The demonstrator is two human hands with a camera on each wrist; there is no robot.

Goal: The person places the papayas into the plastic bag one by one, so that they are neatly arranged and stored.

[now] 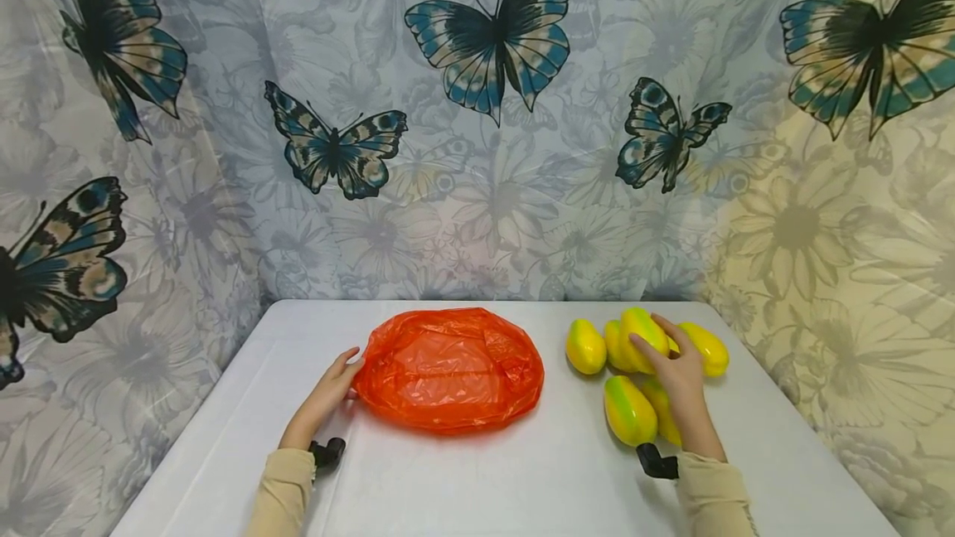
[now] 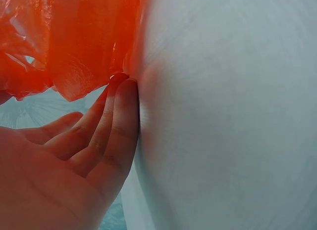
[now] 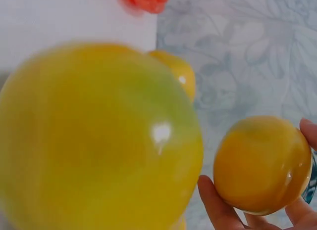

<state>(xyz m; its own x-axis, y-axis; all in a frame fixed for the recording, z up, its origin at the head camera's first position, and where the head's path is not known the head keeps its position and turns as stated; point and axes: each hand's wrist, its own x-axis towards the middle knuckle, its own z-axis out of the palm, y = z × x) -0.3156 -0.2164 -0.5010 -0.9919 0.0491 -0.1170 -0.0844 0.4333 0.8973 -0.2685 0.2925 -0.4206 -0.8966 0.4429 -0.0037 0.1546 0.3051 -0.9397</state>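
Observation:
A red plastic bag [image 1: 448, 371] lies spread on the table, its rim forming an oval. My left hand [image 1: 328, 396] is at the bag's left edge; in the left wrist view its fingers [image 2: 124, 116] are nearly straight, with the tips against the red plastic. On the right, my right hand [image 1: 681, 375] grips a yellow-green mango [image 1: 643, 340] between thumb and fingers. That held mango [image 3: 262, 165] also shows in the right wrist view, fingers around its lower side. Other mangoes lie about this hand, including one nearer the wrist [image 1: 629, 411] and one at the left [image 1: 585, 346].
Another mango [image 1: 707, 349] lies right of the right hand, partly behind its fingers. The white table [image 1: 477, 487] ends at a patterned cloth wall [image 1: 492, 247] with butterflies. A black wrist mount [image 1: 656, 462] sits on the right wrist, close to the nearest mango.

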